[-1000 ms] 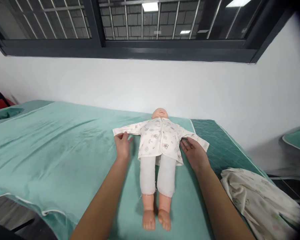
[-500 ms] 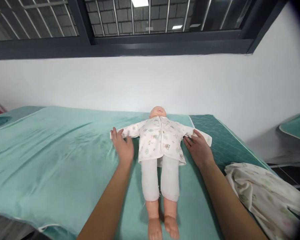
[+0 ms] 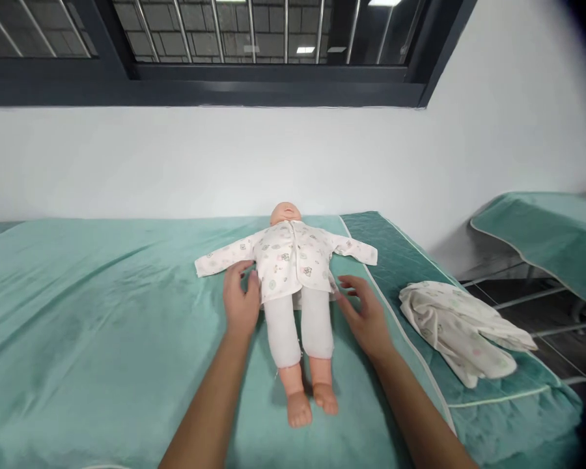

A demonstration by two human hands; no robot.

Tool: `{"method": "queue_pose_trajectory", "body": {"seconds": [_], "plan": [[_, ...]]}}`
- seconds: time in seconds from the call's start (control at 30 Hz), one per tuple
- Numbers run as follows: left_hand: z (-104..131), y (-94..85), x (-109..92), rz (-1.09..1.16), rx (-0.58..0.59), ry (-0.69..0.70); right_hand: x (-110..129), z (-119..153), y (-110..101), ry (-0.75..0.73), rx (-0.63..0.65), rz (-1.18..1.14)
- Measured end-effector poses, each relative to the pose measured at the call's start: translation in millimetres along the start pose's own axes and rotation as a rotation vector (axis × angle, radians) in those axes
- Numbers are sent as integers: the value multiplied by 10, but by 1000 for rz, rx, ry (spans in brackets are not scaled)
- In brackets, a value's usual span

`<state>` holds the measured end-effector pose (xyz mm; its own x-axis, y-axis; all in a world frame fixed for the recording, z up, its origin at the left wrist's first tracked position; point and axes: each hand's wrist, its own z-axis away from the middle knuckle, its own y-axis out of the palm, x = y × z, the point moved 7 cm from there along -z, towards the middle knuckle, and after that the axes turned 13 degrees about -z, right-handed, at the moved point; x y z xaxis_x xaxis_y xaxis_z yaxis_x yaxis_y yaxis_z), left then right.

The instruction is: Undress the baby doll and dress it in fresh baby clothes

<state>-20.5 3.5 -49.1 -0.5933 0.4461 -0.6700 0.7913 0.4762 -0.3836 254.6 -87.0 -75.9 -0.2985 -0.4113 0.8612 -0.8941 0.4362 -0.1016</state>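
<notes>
A baby doll (image 3: 286, 213) lies on its back, head toward the wall and bare feet toward me. It wears a white printed jacket (image 3: 295, 260) with both sleeves spread out sideways. White cloth covers its legs down to the shins. My left hand (image 3: 241, 296) is beside the jacket's left edge, below the sleeve, with thumb and fingers apart. On the other side, my right hand (image 3: 364, 312) is by the jacket's lower right corner, its fingers curved and parted. Whether either hand touches the hem is hard to tell.
The doll lies on a green sheet (image 3: 127, 339) over a darker quilted mattress (image 3: 508, 417). A crumpled printed white garment (image 3: 461, 326) lies at the right. Behind are a white wall (image 3: 224, 163) and a barred window (image 3: 254, 32). Another green-covered bed (image 3: 551, 228) stands at far right.
Both hands have left the sleeve ends and come down to the sides of the jacket. The view has shifted to the right, showing more of the garment and the other bed.
</notes>
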Motion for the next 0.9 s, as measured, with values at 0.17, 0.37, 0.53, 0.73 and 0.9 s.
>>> {"method": "queue_pose_trajectory", "body": {"seconds": [0.17,0.37,0.53,0.73,0.9], "plan": [[291,39,-380,24,246,264,141,129,232,-170,203,233],[338,59,-408,-13,235,247,-30,26,140,-79,83,116],[306,-81,-141,128,67,-52,-351,-6,-266,182,-304,-281],[328,-155,414,616,-206,-594,-274,-85,-127,187,-167,-277],[317,-188,396,583,-255,-577,-276,-53,-180,229,-221,-264]]}}
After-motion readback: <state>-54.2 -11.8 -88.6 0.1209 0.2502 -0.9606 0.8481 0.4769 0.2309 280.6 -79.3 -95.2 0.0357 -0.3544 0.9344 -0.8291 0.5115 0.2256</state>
